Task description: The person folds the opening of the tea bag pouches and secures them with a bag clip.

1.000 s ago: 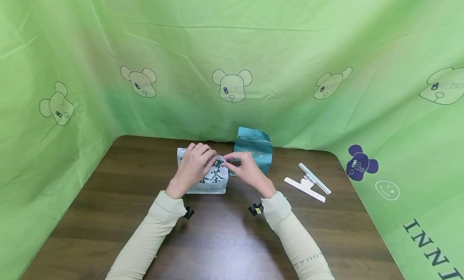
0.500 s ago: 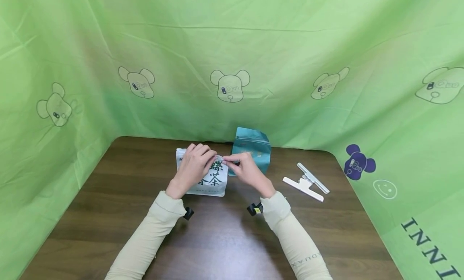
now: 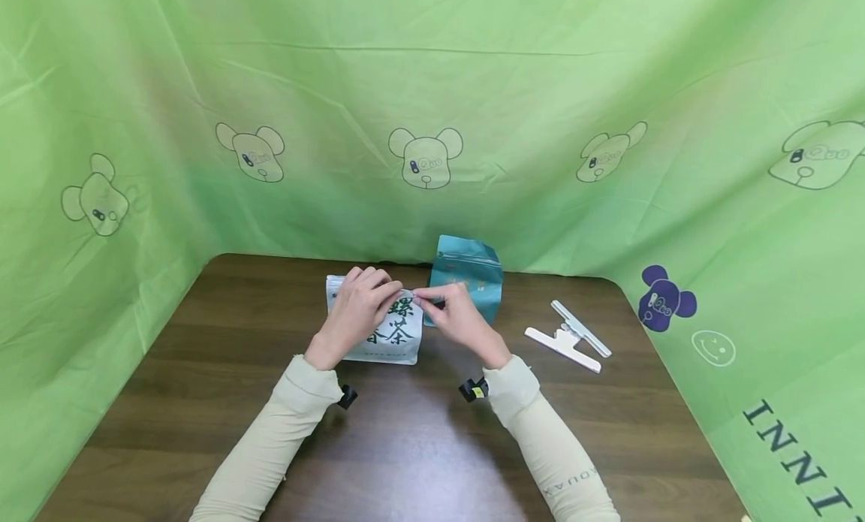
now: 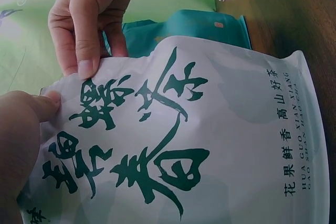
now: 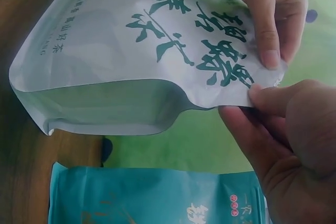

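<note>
1. A white pouch [image 3: 396,342], smooth and faintly sheened, boxy at its base and flattened toward its top, is held upright at the far part of a dark wood-grained table [image 3: 405,447]; its front is printed with brushed green characters [image 3: 399,332], and a folded side panel [image 5: 105,109] is seen from the right wrist.
2. The top edge is gripped by the left hand [image 3: 360,304], its thumb laid on the front and its fingers bent behind.
3. The top corner on the right is pinched by the right hand [image 3: 461,317] between thumb and forefinger.
4. A teal pouch [image 3: 469,267], creased and ridged near its top, is set just behind and to the right; a white clip [image 3: 564,349] of two long bars is laid farther right.
5. The table is backed by wrinkled green fabric [image 3: 432,79] printed with bear heads.
6. Compared with a second earlier, more of the upper character is exposed and the right thumb and forefinger are brought closer together; the left hand's hold is kept.
7. Much of the lettering is hidden by the left hand in the head view, the clip is cut off from the left wrist, and whether the pouch's top is sealed cannot be told.
</note>
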A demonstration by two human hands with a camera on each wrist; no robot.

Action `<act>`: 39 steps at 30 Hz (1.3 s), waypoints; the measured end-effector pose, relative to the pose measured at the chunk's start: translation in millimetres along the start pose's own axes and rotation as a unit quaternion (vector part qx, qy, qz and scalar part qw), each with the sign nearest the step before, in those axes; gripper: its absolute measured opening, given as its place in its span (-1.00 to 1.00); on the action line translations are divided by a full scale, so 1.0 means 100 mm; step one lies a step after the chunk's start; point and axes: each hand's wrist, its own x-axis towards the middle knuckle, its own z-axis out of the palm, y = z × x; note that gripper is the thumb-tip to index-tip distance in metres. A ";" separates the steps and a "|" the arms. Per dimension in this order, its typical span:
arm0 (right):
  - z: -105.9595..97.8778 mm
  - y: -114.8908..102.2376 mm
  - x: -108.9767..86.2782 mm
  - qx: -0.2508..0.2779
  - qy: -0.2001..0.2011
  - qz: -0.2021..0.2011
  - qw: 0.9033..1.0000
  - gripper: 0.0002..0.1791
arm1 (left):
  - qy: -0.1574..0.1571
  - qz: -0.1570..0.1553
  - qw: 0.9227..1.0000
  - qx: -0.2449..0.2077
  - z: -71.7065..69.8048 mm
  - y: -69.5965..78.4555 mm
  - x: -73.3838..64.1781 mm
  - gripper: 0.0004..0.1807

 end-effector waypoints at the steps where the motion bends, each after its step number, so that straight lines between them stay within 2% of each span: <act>1: 0.01 0.00 0.00 0.004 0.007 0.002 1.000 -0.83 | 0.002 0.001 1.000 0.000 0.00 0.00 0.00 -0.89; 6: 0.07 0.00 0.01 0.028 0.056 -0.001 0.998 -0.90 | 0.012 0.004 1.000 -0.005 0.02 0.00 0.00 -0.89; 11: 0.10 0.01 0.02 0.016 0.085 -0.026 0.996 -0.95 | 0.012 0.006 1.000 -0.009 0.00 0.00 0.00 -0.89; 21: 0.08 0.01 0.01 0.012 0.073 -0.043 0.996 -0.90 | -0.009 0.010 1.000 -0.006 -0.07 -0.04 -0.04 -0.89; 29: 0.08 -0.02 0.01 0.008 0.064 -0.046 0.997 -0.87 | -0.009 0.003 1.000 -0.010 -0.17 -0.12 -0.10 -0.90; 33: 0.09 -0.01 0.00 0.004 0.070 -0.042 0.997 -0.87 | 0.002 0.003 1.000 0.003 -0.19 -0.14 -0.12 -0.91; 39: 0.12 -0.04 -0.01 -0.005 0.092 -0.040 0.995 -0.86 | 0.043 -0.003 0.998 0.050 -0.17 -0.10 -0.14 -0.90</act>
